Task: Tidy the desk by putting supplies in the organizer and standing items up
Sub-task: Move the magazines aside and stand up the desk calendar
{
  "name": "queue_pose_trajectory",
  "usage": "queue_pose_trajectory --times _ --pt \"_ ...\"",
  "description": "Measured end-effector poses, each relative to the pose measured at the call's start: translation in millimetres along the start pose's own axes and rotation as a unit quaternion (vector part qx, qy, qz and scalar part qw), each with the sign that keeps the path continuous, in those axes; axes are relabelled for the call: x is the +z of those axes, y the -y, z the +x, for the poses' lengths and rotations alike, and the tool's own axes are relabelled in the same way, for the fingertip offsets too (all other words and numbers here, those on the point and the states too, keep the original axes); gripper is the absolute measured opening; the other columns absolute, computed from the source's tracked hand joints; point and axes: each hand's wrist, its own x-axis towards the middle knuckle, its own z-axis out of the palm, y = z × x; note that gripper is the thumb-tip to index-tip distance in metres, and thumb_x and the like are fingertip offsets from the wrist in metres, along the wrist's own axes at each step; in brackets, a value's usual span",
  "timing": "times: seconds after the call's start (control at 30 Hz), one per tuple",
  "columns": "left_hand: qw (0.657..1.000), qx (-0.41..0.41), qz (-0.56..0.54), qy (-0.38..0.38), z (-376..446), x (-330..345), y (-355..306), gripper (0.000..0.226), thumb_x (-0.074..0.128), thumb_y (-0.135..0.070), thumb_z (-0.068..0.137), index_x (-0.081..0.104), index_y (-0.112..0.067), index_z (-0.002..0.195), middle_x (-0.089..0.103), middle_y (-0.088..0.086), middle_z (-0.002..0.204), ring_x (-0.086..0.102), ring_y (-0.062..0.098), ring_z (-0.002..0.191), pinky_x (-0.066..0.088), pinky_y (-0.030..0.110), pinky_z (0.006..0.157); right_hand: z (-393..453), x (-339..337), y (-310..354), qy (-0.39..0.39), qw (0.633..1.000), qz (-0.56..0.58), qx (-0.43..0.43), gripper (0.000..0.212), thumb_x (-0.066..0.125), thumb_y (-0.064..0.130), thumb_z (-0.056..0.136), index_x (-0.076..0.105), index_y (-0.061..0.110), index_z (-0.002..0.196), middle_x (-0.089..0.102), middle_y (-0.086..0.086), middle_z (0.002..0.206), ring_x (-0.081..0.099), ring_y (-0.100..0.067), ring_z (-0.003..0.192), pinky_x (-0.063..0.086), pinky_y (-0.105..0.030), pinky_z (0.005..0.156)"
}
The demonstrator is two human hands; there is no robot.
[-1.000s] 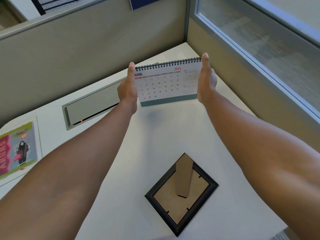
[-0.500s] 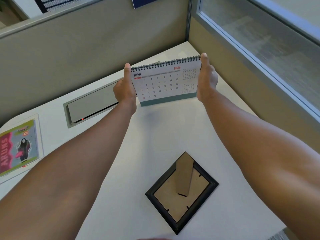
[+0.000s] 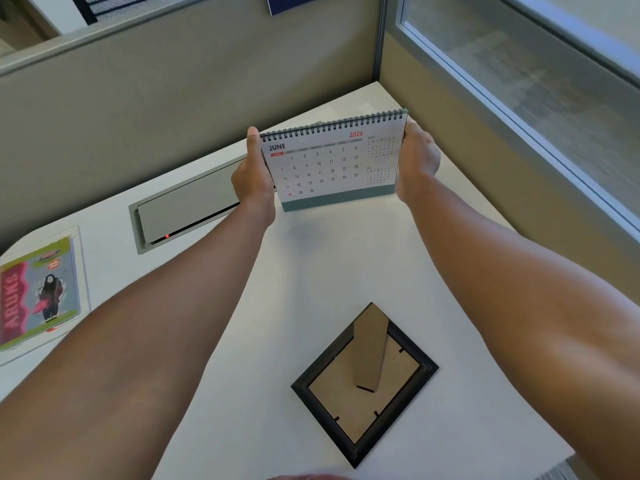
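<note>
- White calendar (image 3: 332, 161) stands upright at the worktop (image 3: 311, 265) corner, left hand (image 3: 254, 178) and right hand (image 3: 417, 164) gripping its sides.
- Black picture frame (image 3: 365, 384) lies face down, not yet stood up.

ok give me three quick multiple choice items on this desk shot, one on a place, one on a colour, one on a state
1. Where is the picture frame?
A. near edge of the desk, between the forearms
B. against the back partition
C. on the booklet

2. What colour is the calendar base strip?
A. red
B. teal
C. yellow

3. How does the picture frame lie?
A. standing upright
B. face down, backing up
C. held in the left hand

Answers:
1 A, it lies on the white desk below the calendar.
2 B, a teal band runs under the dates.
3 B, its brown backing and stand flap show.
</note>
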Motion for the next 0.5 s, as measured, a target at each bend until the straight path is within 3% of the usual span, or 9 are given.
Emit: queue_pose_trajectory --times 0.27,0.4,0.5 --pt "1.0 0.002 0.007 0.007 0.2 -1.6 2.3 0.057 0.048 -0.07 0.089 0.071 -0.018 0.086 0.077 0.0 0.097 0.067 0.011 0.073 0.046 0.023 0.063 -4.6 0.6 3.4 0.013 1.0 -0.021 0.001 0.035 0.046 0.055 0.087 0.063 0.024 0.083 0.074 -0.001 0.094 0.069 -0.023 0.089 0.057 -0.037 0.076" --pt "1.0 0.004 0.003 0.003 0.2 -2.0 2.7 0.056 0.048 -0.069 0.09 0.07 -0.018 0.086 0.077 -0.002 0.091 0.067 0.01 0.072 0.047 0.023 0.063 0.4 0.0 2.2 0.024 0.999 -0.023 0.006 0.035 0.049 0.057 0.08 0.064 0.025 0.08 0.075 0.0 0.091 0.07 -0.023 0.087 0.056 -0.037 0.076" --pt "1.0 0.002 -0.006 0.005 -0.1 -2.0 2.1 0.053 0.05 -0.068 0.09 0.069 -0.019 0.082 0.075 -0.004 0.085 0.067 0.012 0.072 0.049 0.026 0.069 -3.4 -1.7 4.9 0.03 0.999 -0.022 0.001 0.036 0.05 0.052 0.088 0.066 0.019 0.088 0.074 -0.001 0.092 0.067 -0.018 0.081 0.053 -0.032 0.07"
